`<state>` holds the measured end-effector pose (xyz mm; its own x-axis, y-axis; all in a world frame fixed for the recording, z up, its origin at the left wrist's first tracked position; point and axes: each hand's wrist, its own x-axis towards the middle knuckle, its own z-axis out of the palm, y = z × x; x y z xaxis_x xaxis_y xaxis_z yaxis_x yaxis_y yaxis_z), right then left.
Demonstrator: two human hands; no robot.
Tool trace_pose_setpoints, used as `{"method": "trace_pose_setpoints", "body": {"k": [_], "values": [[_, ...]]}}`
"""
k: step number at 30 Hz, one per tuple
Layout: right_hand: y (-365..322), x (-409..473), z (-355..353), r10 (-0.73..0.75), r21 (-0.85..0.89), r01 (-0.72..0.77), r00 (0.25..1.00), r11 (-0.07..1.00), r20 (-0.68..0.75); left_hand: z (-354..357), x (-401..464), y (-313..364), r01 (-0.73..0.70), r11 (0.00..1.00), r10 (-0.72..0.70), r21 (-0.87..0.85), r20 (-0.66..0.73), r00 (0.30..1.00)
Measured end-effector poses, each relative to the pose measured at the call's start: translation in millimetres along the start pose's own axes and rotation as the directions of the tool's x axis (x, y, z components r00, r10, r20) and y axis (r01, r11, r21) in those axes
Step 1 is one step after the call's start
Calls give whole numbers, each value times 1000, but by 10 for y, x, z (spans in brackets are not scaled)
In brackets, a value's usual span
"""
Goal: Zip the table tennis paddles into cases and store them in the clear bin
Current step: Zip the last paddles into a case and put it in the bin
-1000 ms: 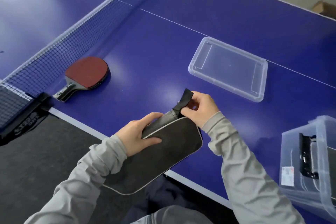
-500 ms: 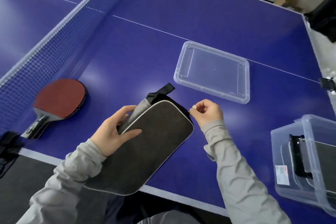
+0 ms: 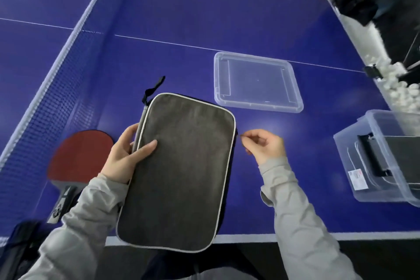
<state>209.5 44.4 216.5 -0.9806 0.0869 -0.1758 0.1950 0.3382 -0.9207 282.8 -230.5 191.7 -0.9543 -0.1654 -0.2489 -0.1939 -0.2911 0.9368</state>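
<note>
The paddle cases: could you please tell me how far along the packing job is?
Done: one dark case already lies in the clear bin. In hand: the left hand holds the grey case while the right hand pinches the zip pull at its right edge. Left: finish zipping and bin it, then case the red paddle; the lid is off.

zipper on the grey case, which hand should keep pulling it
Right. The right hand already pinches the zipper pull at the grey case edge; the left hand grips the opposite side.
</note>
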Motion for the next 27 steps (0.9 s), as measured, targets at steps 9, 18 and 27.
{"method": "trace_pose_setpoints", "body": {"k": [9, 18, 27], "values": [[108, -260, 127, -120, -187, 125, 992, 974, 42, -134, 161, -80, 163, 977, -187, -134, -194, 963], [362, -507, -26, -221, -302, 211, 975, 930, 2, 70, 272, -249, 118, 984, -171, -132, -539, 825], [494, -774, -27, -320, -342, 286, 947, 895, -44, 469, 266, -338, 64, 993, -115, -97, -732, 672]]}}
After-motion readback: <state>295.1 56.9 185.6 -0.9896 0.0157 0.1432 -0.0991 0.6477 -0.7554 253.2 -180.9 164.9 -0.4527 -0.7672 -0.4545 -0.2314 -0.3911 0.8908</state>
